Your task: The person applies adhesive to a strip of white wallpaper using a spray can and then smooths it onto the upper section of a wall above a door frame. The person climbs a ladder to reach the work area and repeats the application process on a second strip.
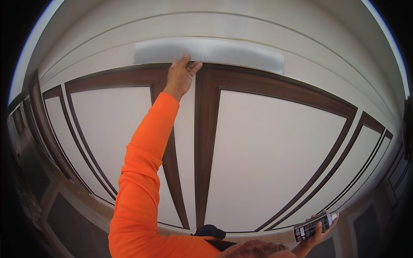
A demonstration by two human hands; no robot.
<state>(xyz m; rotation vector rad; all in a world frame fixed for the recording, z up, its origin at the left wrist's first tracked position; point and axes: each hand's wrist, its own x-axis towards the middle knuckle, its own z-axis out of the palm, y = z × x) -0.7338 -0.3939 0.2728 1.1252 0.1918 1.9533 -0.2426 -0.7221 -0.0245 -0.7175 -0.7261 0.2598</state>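
Note:
My left hand (180,77), in an orange sleeve, reaches up with its thumb on the front of a long flat silvery strip (232,55) and its fingers at the strip's lower edge. The strip lies against the cream wall, just above the top of the dark brown wooden frames (206,90). At the lower right, my right hand (320,234) holds a dark spray can (305,232) with a pale top, tilted sideways.
Several off-white panels (275,155) with brown trim line the wall in front of me, bending away at both sides. Grooves run across the cream surface (215,23) above. A darker framed floor area (73,219) shows at the lower left, and part of my head at the bottom middle.

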